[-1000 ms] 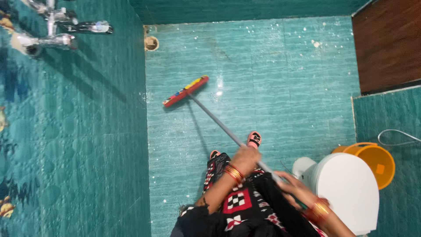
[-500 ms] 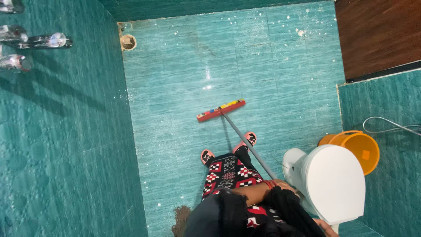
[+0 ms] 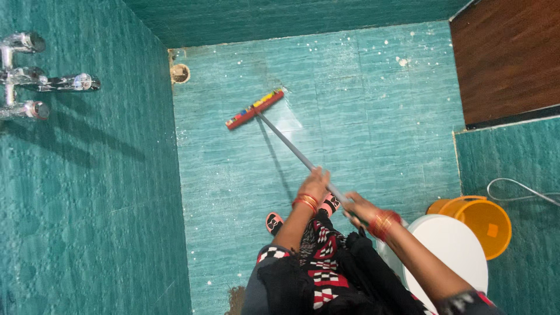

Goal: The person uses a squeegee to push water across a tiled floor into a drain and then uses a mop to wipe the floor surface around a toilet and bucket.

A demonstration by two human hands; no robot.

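A floor wiper with a red head [image 3: 255, 109] and a long grey pole [image 3: 287, 146] rests on the wet teal tiled floor [image 3: 361, 116]. My left hand [image 3: 315, 182] grips the pole about midway. Lower on the pole, toward its end, my right hand [image 3: 359, 208] is closed around it. Both wrists carry red and gold bangles. The wiper head lies far out in front of me, close to the round floor drain [image 3: 180, 73] in the corner. My feet in orange sandals [image 3: 274, 223] stand below the hands.
A white toilet with its lid down [image 3: 449, 256] is at my right, an orange bucket [image 3: 481, 219] beyond it. Chrome taps [image 3: 35, 76] stick out of the teal wall at left. A brown door [image 3: 507, 58] is at the upper right. A hose [image 3: 519, 189] hangs on the right wall.
The wiper head was pulled back near my feet half a second ago; now it is pushed out again toward the drain corner, with both arms stretched forward along the pole.
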